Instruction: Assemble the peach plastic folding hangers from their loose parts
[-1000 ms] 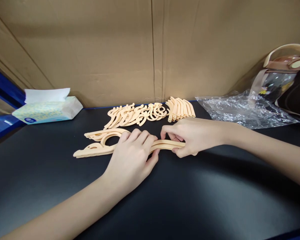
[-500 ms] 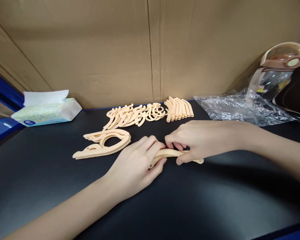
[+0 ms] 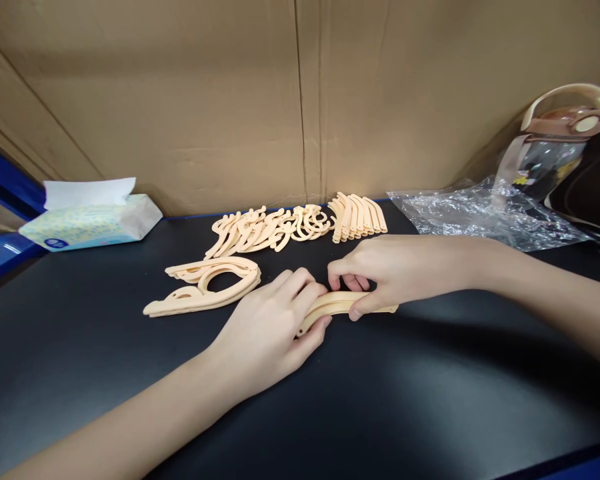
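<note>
My left hand (image 3: 273,327) and my right hand (image 3: 385,270) both pinch a curved peach plastic hanger arm (image 3: 337,303) lying on the black table (image 3: 380,393). The left fingers grip its left end, the right fingers its middle; its right tip sticks out past the right hand. Just left of my hands lies a small stack of hook-shaped hanger pieces (image 3: 205,287). Behind them sits a row of loose hook parts (image 3: 265,230) and a bundle of straight arm parts (image 3: 357,217).
A tissue pack (image 3: 90,220) lies at the back left. Crumpled clear plastic (image 3: 480,217) and a bottle with a strap (image 3: 555,143) are at the back right. A cardboard wall (image 3: 300,100) closes the back; a blue shelf edge (image 3: 10,180) runs along the left.
The arm piece has come apart from the hook stack and shifted right with both hands. In the last half second my hands lifted it slightly toward the back.
</note>
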Action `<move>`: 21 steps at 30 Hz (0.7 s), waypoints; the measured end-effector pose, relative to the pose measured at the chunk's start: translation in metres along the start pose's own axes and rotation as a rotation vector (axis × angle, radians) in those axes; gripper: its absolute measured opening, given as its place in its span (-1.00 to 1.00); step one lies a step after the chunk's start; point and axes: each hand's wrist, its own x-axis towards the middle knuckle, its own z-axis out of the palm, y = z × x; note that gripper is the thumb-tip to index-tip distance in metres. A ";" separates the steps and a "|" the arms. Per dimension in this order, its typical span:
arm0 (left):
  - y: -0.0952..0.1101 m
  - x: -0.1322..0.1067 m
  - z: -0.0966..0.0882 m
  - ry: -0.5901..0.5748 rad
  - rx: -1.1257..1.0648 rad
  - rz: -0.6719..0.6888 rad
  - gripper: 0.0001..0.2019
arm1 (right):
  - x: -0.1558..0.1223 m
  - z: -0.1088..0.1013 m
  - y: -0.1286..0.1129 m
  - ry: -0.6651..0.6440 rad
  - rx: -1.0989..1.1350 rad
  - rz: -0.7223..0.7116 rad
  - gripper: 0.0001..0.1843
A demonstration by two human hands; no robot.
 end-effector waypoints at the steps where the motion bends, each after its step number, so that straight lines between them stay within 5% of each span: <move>1: 0.000 0.000 0.000 0.002 0.017 0.000 -0.81 | 0.000 0.000 0.000 -0.002 -0.007 0.005 -0.83; 21: 0.000 -0.001 -0.001 0.036 -0.017 0.110 -0.86 | -0.003 0.005 -0.003 -0.017 -0.033 -0.018 -0.85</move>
